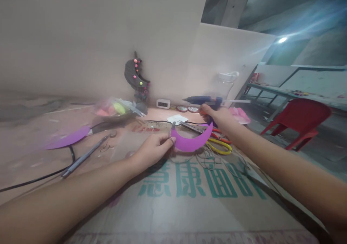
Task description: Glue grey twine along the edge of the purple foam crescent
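Observation:
Between the fingers of my left hand (154, 148) is one end of a purple crescent cutout (191, 143), raised a little over the work surface. My right hand (215, 116) is wrapped round a dark blue glue gun (199, 99), its nozzle pointing left and a pale glue stick (238, 101) jutting out at the back. Behind the crescent lie scissors with yellow handles (226, 149) and a tool with orange-red handles (218, 131), partly hidden. Loose cord (208, 161) is tangled beneath the crescent.
A dark crescent ornament with coloured balls (132, 70) stands against the wall. Nearby are a small white clock (163, 103), a bag of bright pieces (114, 108), a purple sheet (69, 137), and a pen (85, 155) beside a black cable (38, 180). A red chair (303, 117) stands right.

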{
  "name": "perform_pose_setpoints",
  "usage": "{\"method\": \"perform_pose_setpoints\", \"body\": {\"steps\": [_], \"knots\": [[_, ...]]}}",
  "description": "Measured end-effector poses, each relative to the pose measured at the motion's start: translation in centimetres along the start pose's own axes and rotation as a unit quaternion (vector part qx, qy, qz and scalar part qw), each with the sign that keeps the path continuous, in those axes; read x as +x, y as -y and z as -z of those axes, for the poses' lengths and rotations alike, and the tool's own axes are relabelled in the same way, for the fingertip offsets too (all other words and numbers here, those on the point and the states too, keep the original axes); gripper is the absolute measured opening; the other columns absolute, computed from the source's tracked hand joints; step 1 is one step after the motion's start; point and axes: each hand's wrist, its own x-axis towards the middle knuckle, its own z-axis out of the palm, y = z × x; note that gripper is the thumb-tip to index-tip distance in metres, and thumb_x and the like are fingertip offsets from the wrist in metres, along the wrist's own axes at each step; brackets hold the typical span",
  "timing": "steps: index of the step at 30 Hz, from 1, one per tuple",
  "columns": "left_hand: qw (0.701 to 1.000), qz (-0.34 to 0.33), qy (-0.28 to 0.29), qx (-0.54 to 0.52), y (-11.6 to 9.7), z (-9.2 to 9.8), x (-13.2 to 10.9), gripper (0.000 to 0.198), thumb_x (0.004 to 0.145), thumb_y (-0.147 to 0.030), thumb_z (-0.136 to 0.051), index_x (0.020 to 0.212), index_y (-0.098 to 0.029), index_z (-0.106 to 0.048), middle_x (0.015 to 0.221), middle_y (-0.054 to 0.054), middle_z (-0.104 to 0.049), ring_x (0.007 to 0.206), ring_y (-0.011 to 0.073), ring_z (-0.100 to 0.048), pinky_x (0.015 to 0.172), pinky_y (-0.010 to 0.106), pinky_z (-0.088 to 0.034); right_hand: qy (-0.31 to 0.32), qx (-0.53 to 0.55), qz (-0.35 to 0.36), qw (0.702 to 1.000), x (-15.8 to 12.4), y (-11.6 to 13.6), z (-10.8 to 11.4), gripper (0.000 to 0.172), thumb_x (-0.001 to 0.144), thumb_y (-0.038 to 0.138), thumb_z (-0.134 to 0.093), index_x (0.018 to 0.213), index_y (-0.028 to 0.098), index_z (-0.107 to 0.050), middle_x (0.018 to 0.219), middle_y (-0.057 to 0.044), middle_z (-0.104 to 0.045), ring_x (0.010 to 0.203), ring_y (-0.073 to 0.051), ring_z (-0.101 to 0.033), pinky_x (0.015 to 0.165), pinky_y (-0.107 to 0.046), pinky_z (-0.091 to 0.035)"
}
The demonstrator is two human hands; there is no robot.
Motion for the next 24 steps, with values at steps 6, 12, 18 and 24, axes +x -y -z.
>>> {"method": "perform_pose_setpoints", "body": {"steps": [6,12,18,24], "knots": [[1.0,0.007,-0.001,0.012,0.2,0.1,0.1,0.042,0.09,-0.046,-0.044,0.072,-0.014,-0.063,0.062,0.001,-0.062,0.052,0.01,-0.048,0.049,0.021,-0.035,0.092,-0.11,0.0,0.99,5.2,-1.7,-3.1,0.032,0.074,0.039,-0.069,0.094,0.014,-0.07,0.078,-0.006,-0.07,0.077,-0.02,-0.063,0.072,-0.028,-0.047],[1.0,0.008,-0.002,0.012,0.0,0.0,0.0,0.041,0.09,-0.045,-0.044,0.072,-0.014,-0.064,0.063,0.001,-0.062,0.054,0.0104,-0.051,0.049,0.02,-0.035,0.113,-0.101,-0.009,0.988,6.8,-4.7,-5.3,0.024,0.071,0.033,-0.072,0.081,0.012,-0.068,0.064,-0.005,-0.067,0.067,-0.018,-0.062,0.064,-0.026,-0.048],[1.0,0.012,-0.006,0.001,0.3,0.1,0.2,0.041,0.089,-0.045,-0.045,0.071,-0.014,-0.065,0.062,0.001,-0.062,0.052,0.01,-0.049,0.048,0.02,-0.034,0.098,-0.086,-0.001,0.991,7.3,-5.5,-5.0,0.027,0.07,0.034,-0.072,0.084,0.011,-0.067,0.074,-0.007,-0.07,0.075,-0.021,-0.064,0.073,-0.03,-0.05],[0.995,0.051,-0.079,-0.022,0.4,0.1,0.5,0.04,0.087,-0.047,-0.047,0.069,-0.014,-0.062,0.059,0.001,-0.06,0.05,0.0108,-0.05,0.046,0.02,-0.034,0.014,-0.049,0.03,0.998,4.8,-5.0,-2.2,0.037,0.081,0.034,-0.06,0.112,0.014,-0.059,0.117,-0.014,-0.064,0.109,-0.024,-0.058,0.096,-0.039,-0.044]]}}
